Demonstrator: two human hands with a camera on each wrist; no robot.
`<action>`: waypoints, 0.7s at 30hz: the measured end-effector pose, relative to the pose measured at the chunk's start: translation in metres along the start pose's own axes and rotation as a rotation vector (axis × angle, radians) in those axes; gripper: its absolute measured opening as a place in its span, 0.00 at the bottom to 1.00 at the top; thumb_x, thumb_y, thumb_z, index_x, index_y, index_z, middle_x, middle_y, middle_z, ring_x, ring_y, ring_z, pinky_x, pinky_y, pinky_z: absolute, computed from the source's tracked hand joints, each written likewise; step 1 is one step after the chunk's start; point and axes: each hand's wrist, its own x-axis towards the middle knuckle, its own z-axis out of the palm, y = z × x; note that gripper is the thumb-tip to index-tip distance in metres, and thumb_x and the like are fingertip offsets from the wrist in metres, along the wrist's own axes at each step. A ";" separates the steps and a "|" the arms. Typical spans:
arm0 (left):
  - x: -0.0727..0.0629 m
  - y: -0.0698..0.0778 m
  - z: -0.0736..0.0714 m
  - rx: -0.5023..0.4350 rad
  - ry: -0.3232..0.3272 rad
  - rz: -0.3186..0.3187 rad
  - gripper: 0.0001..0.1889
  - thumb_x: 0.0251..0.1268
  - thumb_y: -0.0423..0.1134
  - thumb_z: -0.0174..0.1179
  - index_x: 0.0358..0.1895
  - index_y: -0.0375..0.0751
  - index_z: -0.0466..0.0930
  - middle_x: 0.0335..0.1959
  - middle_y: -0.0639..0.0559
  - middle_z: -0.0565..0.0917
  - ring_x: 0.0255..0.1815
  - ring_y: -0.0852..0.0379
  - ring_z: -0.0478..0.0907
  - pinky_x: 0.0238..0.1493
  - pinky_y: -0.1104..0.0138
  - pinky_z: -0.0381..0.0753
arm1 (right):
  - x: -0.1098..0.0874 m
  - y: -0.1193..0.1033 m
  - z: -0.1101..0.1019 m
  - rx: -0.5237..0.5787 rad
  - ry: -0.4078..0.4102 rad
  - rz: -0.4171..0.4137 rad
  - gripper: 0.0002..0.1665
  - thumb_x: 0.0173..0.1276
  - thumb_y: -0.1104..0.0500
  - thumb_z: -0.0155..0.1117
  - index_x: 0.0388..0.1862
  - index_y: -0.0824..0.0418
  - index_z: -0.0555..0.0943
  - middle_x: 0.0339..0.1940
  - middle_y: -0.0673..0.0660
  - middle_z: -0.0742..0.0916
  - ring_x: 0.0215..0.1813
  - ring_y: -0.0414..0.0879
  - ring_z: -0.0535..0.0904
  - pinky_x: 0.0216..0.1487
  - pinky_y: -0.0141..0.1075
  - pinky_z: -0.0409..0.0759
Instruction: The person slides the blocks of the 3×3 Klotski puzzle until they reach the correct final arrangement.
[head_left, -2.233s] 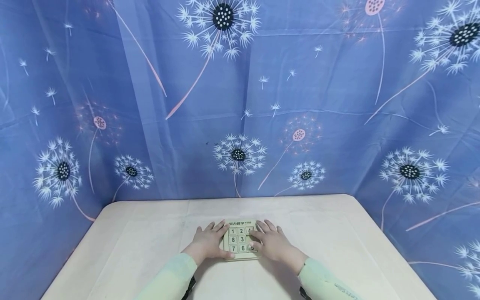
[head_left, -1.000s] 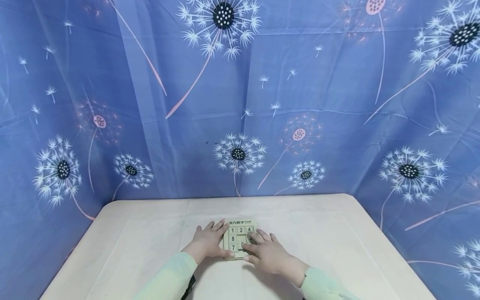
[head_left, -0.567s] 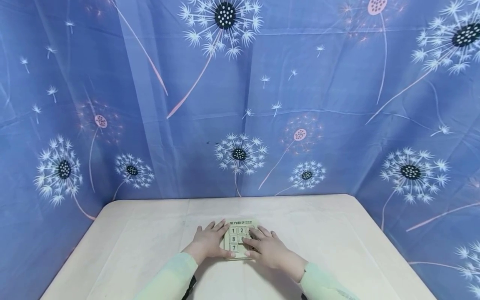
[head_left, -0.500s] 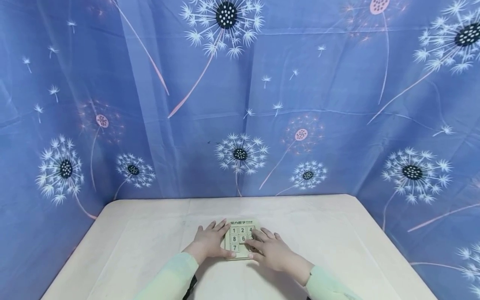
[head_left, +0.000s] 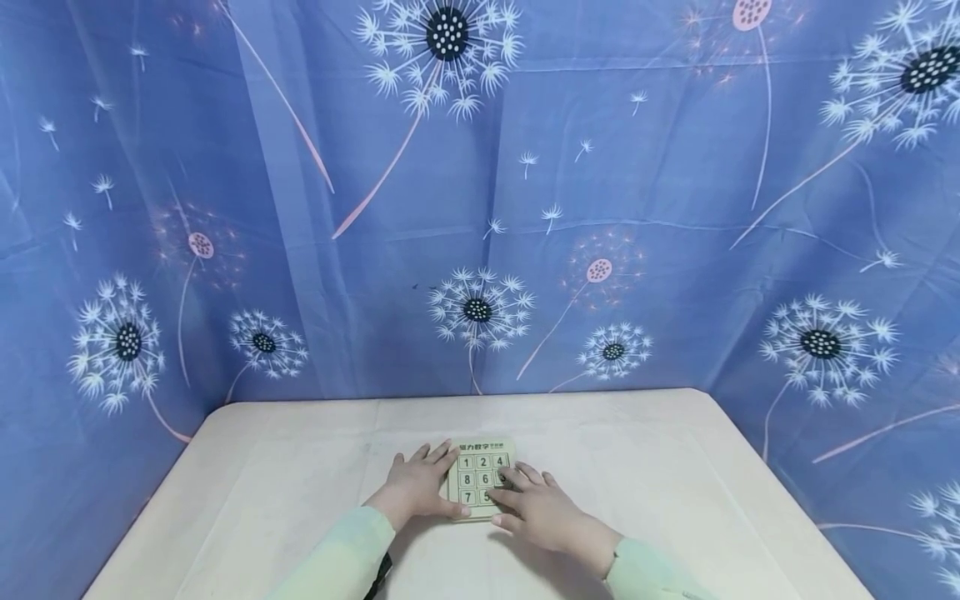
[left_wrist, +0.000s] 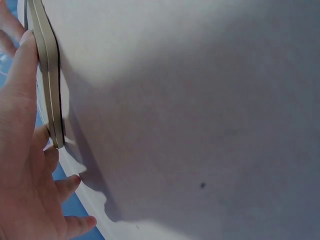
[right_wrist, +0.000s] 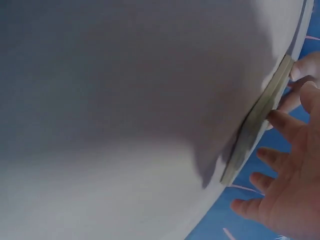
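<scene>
A pale yellow-green number slide puzzle (head_left: 470, 511) lies flat on the table in the head view. Its tiles read 1, 2, 4 on top, then 8, 6 and a partly covered 3, then 7 and 5. Fingers hide the bottom right cell. My left hand (head_left: 414, 486) holds the puzzle's left side, thumb near the lower left corner and index finger by the upper left. With lightly bent fingers spread, my right hand (head_left: 547, 510) touches the tiles at the right; one fingertip is on the 5 tile (head_left: 486, 497). The left wrist view shows the puzzle's thin edge (left_wrist: 51, 75) against the thumb.
The puzzle rests on a cream-coloured table (head_left: 300, 467) with rounded far corners. Blue curtain (head_left: 390, 333) with dandelion prints stands behind and along both sides. Pale green sleeves (head_left: 337, 554) cover both forearms.
Under my right fingers, the 3 tile has gone right, the 6 tile up into the middle, and the 5 tile left to the bottom middle. My left hand has stayed in place.
</scene>
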 end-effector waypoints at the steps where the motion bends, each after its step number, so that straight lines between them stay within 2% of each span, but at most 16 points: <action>1: 0.000 0.000 0.001 0.002 0.001 0.002 0.54 0.51 0.74 0.68 0.79 0.52 0.63 0.83 0.53 0.63 0.82 0.39 0.61 0.77 0.33 0.62 | 0.002 0.000 0.000 -0.002 0.002 0.001 0.31 0.75 0.38 0.56 0.69 0.52 0.80 0.79 0.64 0.72 0.80 0.70 0.64 0.71 0.77 0.64; 10: 0.001 0.001 0.000 -0.002 0.002 0.003 0.54 0.50 0.73 0.68 0.79 0.52 0.63 0.83 0.52 0.63 0.82 0.39 0.61 0.77 0.32 0.62 | 0.002 0.012 -0.006 -0.012 0.037 0.089 0.31 0.77 0.39 0.55 0.69 0.56 0.79 0.78 0.67 0.72 0.80 0.71 0.62 0.73 0.77 0.61; 21: -0.001 0.001 -0.002 0.002 -0.002 -0.006 0.53 0.51 0.74 0.68 0.79 0.53 0.63 0.83 0.53 0.63 0.82 0.40 0.61 0.77 0.33 0.62 | -0.016 0.006 -0.007 -0.038 0.006 0.023 0.32 0.75 0.37 0.56 0.66 0.55 0.82 0.77 0.65 0.74 0.79 0.72 0.64 0.69 0.78 0.64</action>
